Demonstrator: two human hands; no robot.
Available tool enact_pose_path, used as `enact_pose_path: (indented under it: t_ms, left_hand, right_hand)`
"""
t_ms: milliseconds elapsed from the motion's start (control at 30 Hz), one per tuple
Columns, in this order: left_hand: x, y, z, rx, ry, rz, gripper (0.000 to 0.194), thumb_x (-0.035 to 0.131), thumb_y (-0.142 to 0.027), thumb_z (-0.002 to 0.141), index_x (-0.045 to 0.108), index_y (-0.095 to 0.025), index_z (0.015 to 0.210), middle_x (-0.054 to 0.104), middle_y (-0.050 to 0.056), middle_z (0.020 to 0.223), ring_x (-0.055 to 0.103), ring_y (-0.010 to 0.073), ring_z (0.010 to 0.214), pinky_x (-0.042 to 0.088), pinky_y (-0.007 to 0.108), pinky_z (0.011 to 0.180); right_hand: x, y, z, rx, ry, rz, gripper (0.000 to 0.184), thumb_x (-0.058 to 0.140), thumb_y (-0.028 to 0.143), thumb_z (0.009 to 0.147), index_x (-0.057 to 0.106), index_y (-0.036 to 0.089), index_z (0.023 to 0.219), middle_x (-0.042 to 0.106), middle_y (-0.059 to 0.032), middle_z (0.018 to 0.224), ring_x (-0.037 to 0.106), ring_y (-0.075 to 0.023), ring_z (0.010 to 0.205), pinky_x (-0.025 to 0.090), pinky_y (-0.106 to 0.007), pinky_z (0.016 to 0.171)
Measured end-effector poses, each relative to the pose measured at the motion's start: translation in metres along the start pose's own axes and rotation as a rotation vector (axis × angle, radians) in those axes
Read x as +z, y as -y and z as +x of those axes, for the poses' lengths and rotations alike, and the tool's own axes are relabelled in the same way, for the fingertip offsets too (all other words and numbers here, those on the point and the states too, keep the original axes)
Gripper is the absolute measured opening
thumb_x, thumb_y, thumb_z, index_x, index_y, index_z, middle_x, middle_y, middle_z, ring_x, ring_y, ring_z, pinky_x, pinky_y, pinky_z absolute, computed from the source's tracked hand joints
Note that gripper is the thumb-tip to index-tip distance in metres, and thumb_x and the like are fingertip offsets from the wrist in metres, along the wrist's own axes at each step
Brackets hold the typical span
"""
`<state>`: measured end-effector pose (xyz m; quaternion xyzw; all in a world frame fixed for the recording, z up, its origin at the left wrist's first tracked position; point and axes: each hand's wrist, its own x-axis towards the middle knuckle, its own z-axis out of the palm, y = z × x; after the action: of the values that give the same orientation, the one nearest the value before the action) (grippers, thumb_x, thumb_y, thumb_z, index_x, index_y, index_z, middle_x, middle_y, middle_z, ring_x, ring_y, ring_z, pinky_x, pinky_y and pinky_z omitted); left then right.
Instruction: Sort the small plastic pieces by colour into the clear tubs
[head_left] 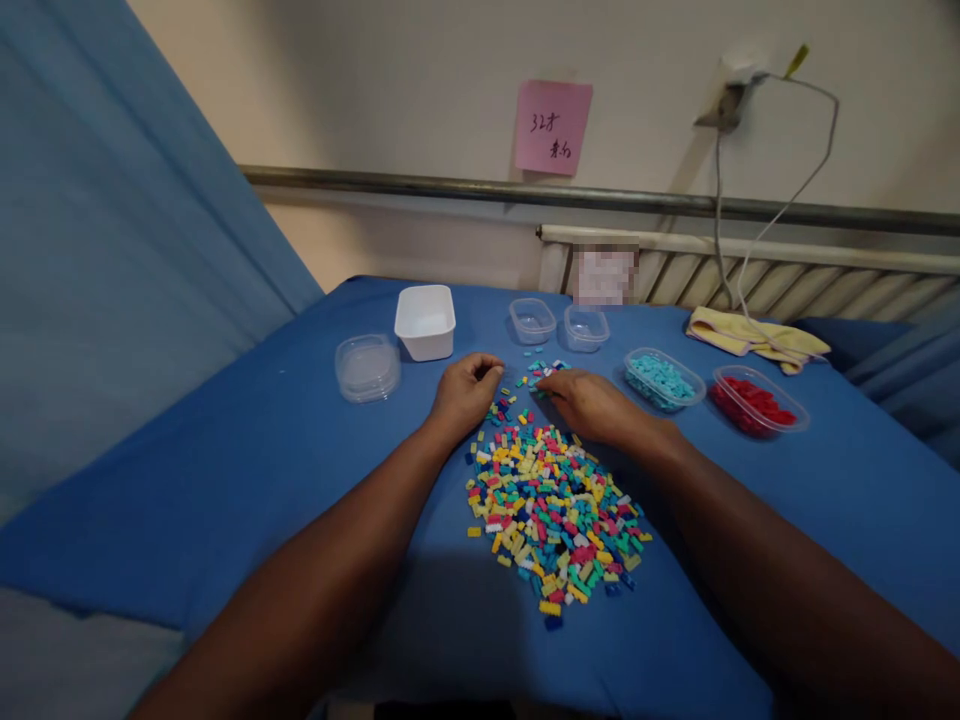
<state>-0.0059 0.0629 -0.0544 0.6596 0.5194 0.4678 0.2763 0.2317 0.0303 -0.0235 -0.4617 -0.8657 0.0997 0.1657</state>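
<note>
A big heap of small toy building bricks (pixel 555 510) in yellow, pink, green, white and blue lies on the blue sheet (pixel 300 500). Beyond it is a smaller scatter of bricks (pixel 534 382), with a hand on either side. My left hand (pixel 469 390) rests at its left edge, thumb and fingers pressed together; whatever they may hold is hidden. From the right, my right hand (pixel 585 402) reaches over the scatter, fingertips drawn together down among the bricks. A brick in that grip cannot be made out.
Right of my hands stand tubs of turquoise bricks (pixel 660 382) and red bricks (pixel 757 402). Two clear tubs (pixel 532 338) (pixel 586 345) sit at the back. Leftward are a white box (pixel 425 345) and stacked clear lids (pixel 367 370). A yellow cloth (pixel 739 335) lies below a cable.
</note>
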Motion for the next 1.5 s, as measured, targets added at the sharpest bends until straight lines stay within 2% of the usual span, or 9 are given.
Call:
enact_pose_path:
  t_ms: [167,267,400,500,600,833,967,1267,1500]
  left_hand:
    - [0.000,-0.003,-0.002,-0.019,0.001,0.005,0.023,0.065,-0.035,0.089,0.077,-0.019,0.099,0.076,0.005,0.093,0.070,0.0225,0.088,0.053,0.034,0.083]
    - [0.000,-0.003,-0.002,-0.019,0.001,0.003,0.023,0.065,-0.035,0.089,0.077,-0.019,0.100,0.076,0.005,0.094,0.070,0.0223,0.087,0.053,0.033,0.082]
    - [-0.001,-0.003,-0.002,-0.013,0.001,0.011,0.022,0.065,-0.034,0.089,0.077,-0.019,0.099,0.076,0.005,0.094,0.070,0.0223,0.088,0.053,0.033,0.082]
    - [-0.001,-0.003,-0.002,-0.023,0.007,0.019,0.022,0.065,-0.034,0.089,0.077,-0.019,0.099,0.076,0.005,0.093,0.070,0.0223,0.087,0.053,0.033,0.080]
    - [-0.001,-0.004,-0.002,-0.021,0.006,0.016,0.022,0.065,-0.034,0.089,0.077,-0.019,0.100,0.077,0.005,0.093,0.070,0.0223,0.087,0.053,0.033,0.080]
    - [0.000,-0.001,-0.002,-0.005,0.007,0.023,0.023,0.065,-0.034,0.089,0.078,-0.019,0.100,0.077,0.005,0.093,0.070,0.0227,0.088,0.053,0.034,0.083]
    - [0.000,0.000,-0.001,-0.006,0.008,0.025,0.023,0.065,-0.035,0.090,0.078,-0.019,0.101,0.077,0.005,0.094,0.070,0.0230,0.089,0.054,0.034,0.084]
    - [0.000,-0.001,0.000,0.000,0.014,0.064,0.022,0.065,-0.034,0.090,0.078,-0.019,0.099,0.077,0.004,0.091,0.069,0.0221,0.085,0.052,0.034,0.081]
    - [-0.001,0.004,0.002,0.002,0.008,0.040,0.023,0.065,-0.036,0.090,0.078,-0.019,0.100,0.076,0.004,0.090,0.069,0.0219,0.086,0.053,0.034,0.084]
  right_hand:
    - [-0.007,-0.004,-0.001,0.096,-0.104,0.062,0.038,0.051,0.012,0.099,0.075,0.021,0.127,0.079,-0.0079,0.127,0.073,-0.0238,0.117,0.053,-0.032,0.099]
    - [-0.008,-0.002,-0.002,0.109,-0.062,0.032,0.038,0.051,0.011,0.098,0.076,0.020,0.124,0.080,-0.0089,0.125,0.074,-0.0244,0.115,0.052,-0.031,0.097]
    - [-0.008,0.001,-0.003,0.102,-0.016,0.046,0.029,0.053,0.020,0.100,0.078,0.022,0.117,0.083,-0.0056,0.110,0.076,-0.0226,0.097,0.053,-0.029,0.085]
    - [-0.005,-0.001,-0.002,0.096,-0.087,0.061,0.033,0.053,0.017,0.099,0.076,0.021,0.123,0.081,-0.0068,0.119,0.075,-0.0231,0.107,0.053,-0.030,0.092]
    - [-0.001,-0.006,-0.001,0.017,-0.067,0.064,0.041,0.051,0.009,0.097,0.074,0.020,0.129,0.078,-0.0085,0.129,0.072,-0.0231,0.120,0.051,-0.031,0.102]
    - [-0.004,-0.010,-0.004,0.107,-0.070,0.048,0.036,0.050,0.020,0.103,0.074,0.021,0.130,0.082,-0.0082,0.117,0.076,-0.0236,0.102,0.053,-0.031,0.090]
    - [0.001,-0.008,-0.004,0.117,-0.125,0.058,0.031,0.053,0.022,0.103,0.075,0.022,0.125,0.080,-0.0075,0.122,0.074,-0.0231,0.110,0.052,-0.031,0.095]
    - [0.011,0.013,0.024,0.163,-0.003,-0.083,0.039,0.060,0.041,0.104,0.072,0.019,0.134,0.079,-0.0135,0.117,0.073,-0.0270,0.107,0.051,-0.032,0.088]
    - [0.010,0.021,0.030,0.164,0.032,-0.142,0.027,0.057,0.023,0.100,0.080,0.017,0.113,0.079,-0.0174,0.114,0.074,-0.0290,0.103,0.051,-0.033,0.087]
